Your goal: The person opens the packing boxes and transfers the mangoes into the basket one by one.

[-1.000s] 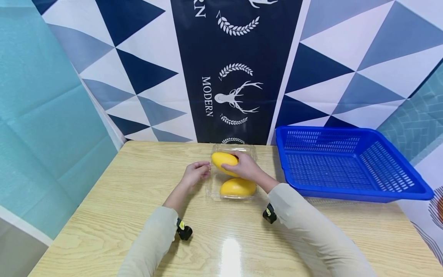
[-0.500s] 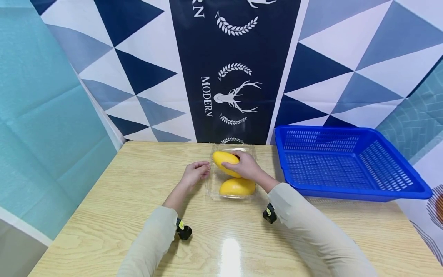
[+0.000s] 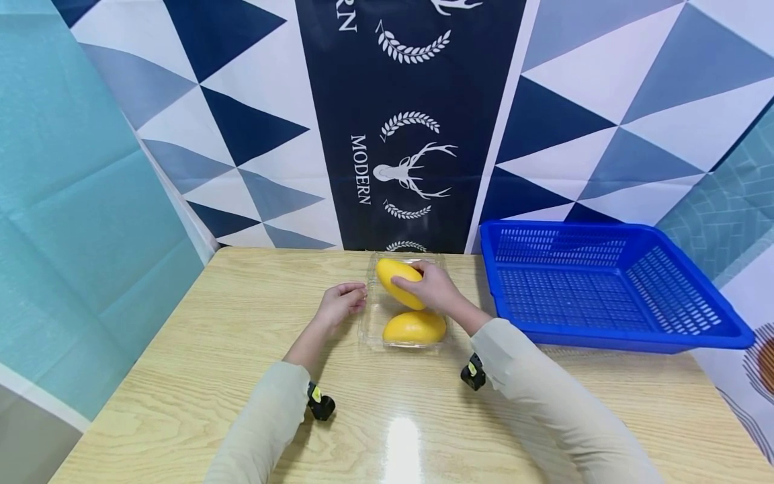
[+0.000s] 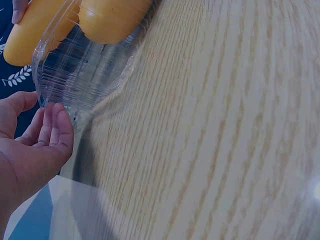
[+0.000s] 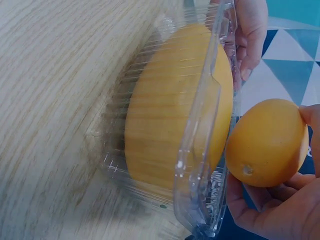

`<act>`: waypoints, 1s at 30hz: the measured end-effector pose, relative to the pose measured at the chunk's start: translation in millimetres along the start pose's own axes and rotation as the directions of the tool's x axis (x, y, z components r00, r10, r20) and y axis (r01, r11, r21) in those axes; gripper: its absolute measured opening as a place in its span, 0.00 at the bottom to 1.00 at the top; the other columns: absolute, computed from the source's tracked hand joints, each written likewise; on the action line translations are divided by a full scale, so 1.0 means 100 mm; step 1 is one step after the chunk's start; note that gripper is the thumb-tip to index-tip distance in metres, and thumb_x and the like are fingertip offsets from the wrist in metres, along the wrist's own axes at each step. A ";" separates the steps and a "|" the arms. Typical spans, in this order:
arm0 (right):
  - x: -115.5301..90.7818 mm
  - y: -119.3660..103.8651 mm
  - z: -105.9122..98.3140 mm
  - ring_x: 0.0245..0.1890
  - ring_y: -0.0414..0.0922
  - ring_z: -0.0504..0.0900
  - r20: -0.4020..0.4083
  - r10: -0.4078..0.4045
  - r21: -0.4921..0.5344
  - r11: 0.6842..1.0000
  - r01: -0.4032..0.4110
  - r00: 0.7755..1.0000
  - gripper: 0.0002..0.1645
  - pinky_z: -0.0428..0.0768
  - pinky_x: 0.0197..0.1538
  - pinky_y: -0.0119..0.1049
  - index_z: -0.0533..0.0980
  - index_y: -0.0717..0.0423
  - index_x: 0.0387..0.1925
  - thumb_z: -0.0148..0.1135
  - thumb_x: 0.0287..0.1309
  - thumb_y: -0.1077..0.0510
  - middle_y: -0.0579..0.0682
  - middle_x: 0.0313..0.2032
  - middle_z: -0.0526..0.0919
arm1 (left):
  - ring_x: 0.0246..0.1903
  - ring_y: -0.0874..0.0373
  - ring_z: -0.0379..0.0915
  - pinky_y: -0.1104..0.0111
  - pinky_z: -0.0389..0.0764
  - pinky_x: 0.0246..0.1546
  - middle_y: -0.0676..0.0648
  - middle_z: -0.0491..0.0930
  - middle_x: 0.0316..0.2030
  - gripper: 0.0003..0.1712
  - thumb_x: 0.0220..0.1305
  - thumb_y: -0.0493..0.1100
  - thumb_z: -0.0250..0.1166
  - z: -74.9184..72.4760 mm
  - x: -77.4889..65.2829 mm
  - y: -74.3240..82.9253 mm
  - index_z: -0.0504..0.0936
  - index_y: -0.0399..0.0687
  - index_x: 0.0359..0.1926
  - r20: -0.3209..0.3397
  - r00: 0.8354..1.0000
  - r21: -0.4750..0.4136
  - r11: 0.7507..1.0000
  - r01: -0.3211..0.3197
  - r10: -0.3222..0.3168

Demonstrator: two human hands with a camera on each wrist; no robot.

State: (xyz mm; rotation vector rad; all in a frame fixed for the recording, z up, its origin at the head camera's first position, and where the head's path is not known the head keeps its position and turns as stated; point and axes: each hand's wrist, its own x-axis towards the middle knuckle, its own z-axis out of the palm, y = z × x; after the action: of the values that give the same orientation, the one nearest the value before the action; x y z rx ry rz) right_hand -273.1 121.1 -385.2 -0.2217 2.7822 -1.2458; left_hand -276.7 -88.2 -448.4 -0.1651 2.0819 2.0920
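Note:
My right hand [image 3: 438,289] grips a yellow mango [image 3: 396,277], thumb on one side and fingers on the other, over the far part of a clear plastic clamshell box [image 3: 376,314]. A second mango [image 3: 414,327] lies crosswise in the near part of that box. At the box's left side is my left hand [image 3: 340,304]; in the left wrist view its thumb and fingertips pinch the rim of the box [image 4: 82,85]. The right wrist view shows the held mango [image 5: 267,142] above the rim, one end towards the camera, with the other mango [image 5: 167,110] seen through the ribbed wall.
A blue perforated plastic basket [image 3: 583,286] stands to the right of the box on the wood-grain table [image 3: 242,323]. Behind the table hangs a patterned cloth [image 3: 417,101]. Both wrists wear small black cameras.
The held mango has risen slightly, shifted a little right and tilted more steeply, along with my right hand. The left hand, box and second mango stay put.

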 end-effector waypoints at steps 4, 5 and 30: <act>-0.01 -0.02 -0.03 0.38 0.48 0.75 -0.009 0.002 -0.014 1.000 -0.002 1.000 0.34 0.77 0.44 0.36 0.74 0.57 0.54 0.63 0.53 0.39 0.54 0.44 0.79 | 0.36 0.57 0.78 0.70 0.82 0.41 0.37 0.78 0.47 0.18 0.62 0.37 0.59 0.00 0.00 0.01 0.75 0.33 0.53 -0.005 1.000 -0.003 1.000 -0.003 0.003; -0.01 -0.02 -0.04 0.38 0.48 0.75 -0.008 0.005 -0.015 1.000 -0.005 1.000 0.34 0.77 0.44 0.36 0.74 0.58 0.54 0.62 0.53 0.39 0.54 0.45 0.79 | 0.36 0.57 0.78 0.70 0.82 0.42 0.37 0.78 0.47 0.19 0.62 0.36 0.59 0.01 0.00 0.01 0.75 0.32 0.53 -0.004 1.000 -0.003 1.000 -0.002 0.002; -0.04 -0.07 -0.20 0.38 0.47 0.75 -0.015 0.064 -0.006 0.998 -0.064 0.998 0.38 0.78 0.44 0.35 0.72 0.55 0.57 0.60 0.53 0.34 0.54 0.44 0.79 | 0.32 0.61 0.76 0.74 0.81 0.37 0.42 0.79 0.42 0.19 0.63 0.36 0.59 0.01 -0.01 0.00 0.74 0.30 0.53 0.003 1.000 -0.019 1.000 -0.010 0.010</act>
State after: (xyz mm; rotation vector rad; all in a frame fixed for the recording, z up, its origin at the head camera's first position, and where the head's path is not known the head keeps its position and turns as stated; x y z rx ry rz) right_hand -271.5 131.8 -367.0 -0.1225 2.7825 -1.2292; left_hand -275.4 -87.3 -448.6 -0.1547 2.0655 2.1171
